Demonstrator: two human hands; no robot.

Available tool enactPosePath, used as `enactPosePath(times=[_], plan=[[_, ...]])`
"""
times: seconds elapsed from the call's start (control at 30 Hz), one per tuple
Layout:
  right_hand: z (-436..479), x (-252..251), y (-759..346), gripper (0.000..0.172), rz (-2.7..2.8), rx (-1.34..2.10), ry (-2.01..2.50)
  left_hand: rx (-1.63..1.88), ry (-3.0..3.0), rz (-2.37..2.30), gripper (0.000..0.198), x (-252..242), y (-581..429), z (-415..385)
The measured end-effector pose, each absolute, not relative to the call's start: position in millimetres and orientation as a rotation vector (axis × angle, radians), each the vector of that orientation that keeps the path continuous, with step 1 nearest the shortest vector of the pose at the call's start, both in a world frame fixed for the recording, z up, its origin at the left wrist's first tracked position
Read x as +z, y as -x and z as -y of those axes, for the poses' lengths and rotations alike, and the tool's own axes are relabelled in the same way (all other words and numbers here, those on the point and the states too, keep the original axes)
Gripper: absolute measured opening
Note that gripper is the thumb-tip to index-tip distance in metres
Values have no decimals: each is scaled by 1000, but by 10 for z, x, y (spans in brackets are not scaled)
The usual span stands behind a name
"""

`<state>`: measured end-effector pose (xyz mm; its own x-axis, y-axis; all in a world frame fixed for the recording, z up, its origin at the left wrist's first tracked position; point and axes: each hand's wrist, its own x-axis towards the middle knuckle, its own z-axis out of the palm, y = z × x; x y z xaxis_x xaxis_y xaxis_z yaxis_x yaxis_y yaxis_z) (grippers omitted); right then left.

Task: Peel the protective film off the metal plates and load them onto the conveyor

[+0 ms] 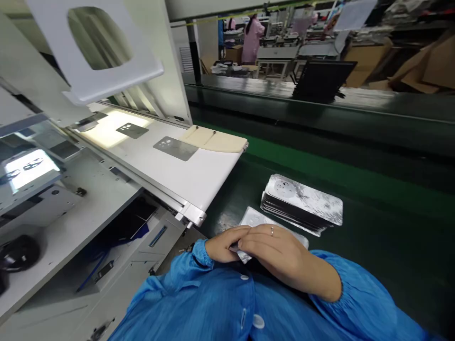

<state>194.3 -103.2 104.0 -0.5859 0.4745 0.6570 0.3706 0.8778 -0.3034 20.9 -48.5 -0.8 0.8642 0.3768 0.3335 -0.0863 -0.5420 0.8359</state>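
Note:
Both my hands meet close to my body over a thin silvery patterned plate [254,219] lying on the dark green table. My left hand [223,244] has its fingers curled on the plate's near edge. My right hand [280,251], with a ring on one finger, lies over the left with fingers pressed on the same plate. Just beyond, a stack of similar plates [302,204] rests on the table, untouched. Two grey plates [175,148] [132,130] lie on the white conveyor belt [206,175] to the left.
A white machine [106,57] with a hood and lit belt fills the left. A beige cloth [213,139] lies at the belt's end. A green conveyor [320,166] runs across behind the stack. A black tray [322,78], cardboard boxes and a person in pink stand far back.

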Motion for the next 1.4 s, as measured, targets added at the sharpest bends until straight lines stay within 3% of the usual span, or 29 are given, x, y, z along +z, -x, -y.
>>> enactPosePath(times=[0.2, 0.47, 0.8, 1.4], plan=[[826, 1151, -2022, 20, 2394, 82, 794, 652, -1981, -232, 64, -99, -42, 292], [590, 1277, -1949, 19, 2503, 317, 781, 611, -1776, -190, 72, -118, 10, 158], [587, 1227, -1881, 18, 2432, -376, 496, 609, -1649, -202, 75, -35, 24, 187], [531, 1324, -1861, 19, 2422, -402, 625, 615, -1651, -232, 73, 26, 21, 210]])
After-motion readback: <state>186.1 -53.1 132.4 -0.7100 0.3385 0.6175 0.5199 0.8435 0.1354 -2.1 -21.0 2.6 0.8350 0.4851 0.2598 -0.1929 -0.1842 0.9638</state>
